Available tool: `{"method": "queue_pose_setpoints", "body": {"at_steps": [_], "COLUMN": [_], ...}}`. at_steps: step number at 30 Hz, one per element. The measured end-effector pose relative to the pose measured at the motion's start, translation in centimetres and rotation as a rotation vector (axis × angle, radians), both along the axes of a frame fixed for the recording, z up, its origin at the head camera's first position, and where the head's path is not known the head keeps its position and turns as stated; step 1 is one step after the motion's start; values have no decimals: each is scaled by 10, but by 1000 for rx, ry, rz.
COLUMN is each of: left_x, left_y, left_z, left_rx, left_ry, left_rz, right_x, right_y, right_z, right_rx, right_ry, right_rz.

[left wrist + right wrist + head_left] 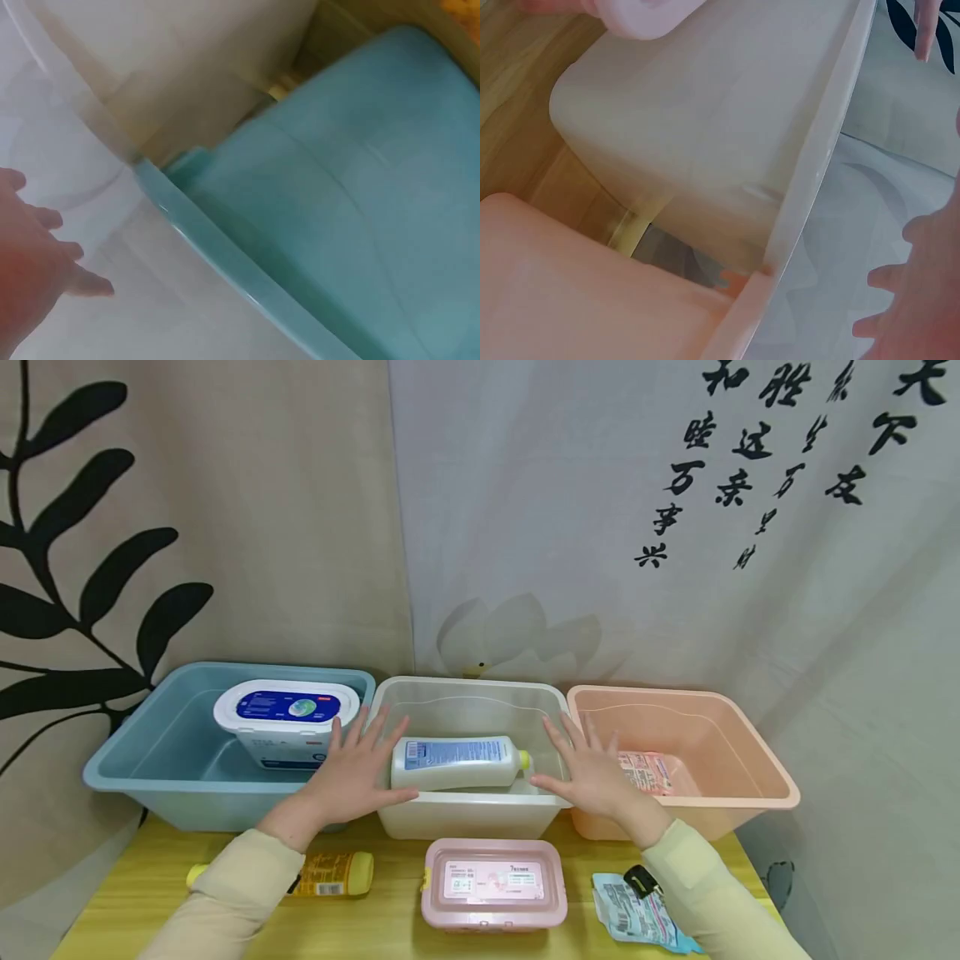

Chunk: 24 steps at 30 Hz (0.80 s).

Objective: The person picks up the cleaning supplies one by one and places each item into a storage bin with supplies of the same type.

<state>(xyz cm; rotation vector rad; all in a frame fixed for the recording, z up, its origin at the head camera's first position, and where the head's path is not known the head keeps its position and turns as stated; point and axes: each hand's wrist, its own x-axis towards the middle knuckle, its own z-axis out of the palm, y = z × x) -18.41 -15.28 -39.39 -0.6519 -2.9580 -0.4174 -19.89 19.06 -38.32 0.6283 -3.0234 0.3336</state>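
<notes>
Both hands hover with fingers spread and hold nothing. In the head view my left hand [347, 781] is over the gap between the blue bin [150, 768] and the white bin [480, 818]. My right hand [596, 777] is by the white bin's right edge and the peach bin [720, 718]. A white tub with a blue label [292, 718] sits in the blue bin. Inside the white bin lies a white bottle with a yellow-green cap [450, 768]. A pink packet [647, 772] is in the peach bin, partly behind my right hand.
On the wooden table [397, 918], in front of the bins, stand a pink lidded box [493, 885], a yellow-capped bottle [330, 874] partly under the left sleeve, and a light-blue pouch [637, 910] beside the right sleeve. A printed curtain [525, 527] hangs behind.
</notes>
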Motion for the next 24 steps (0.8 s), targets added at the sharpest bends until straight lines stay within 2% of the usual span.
{"method": "queue_pose_setpoints", "body": {"at_steps": [5, 12, 18, 24], "left_x": [8, 26, 42, 58], "left_y": [-17, -44, -65, -85], "left_z": [-6, -13, -26, -39], "left_rx": [23, 71, 119, 134], "left_ry": [42, 103, 185, 239], "left_rz": [-34, -71, -117, -114], "right_x": [2, 3, 5, 9], "right_y": [6, 15, 21, 24], "right_z": [-2, -5, -7, -11], "right_rx": [-6, -15, -12, -12], "right_ry": [-4, -16, -6, 3], "right_rz": [-15, -32, -39, -40]}}
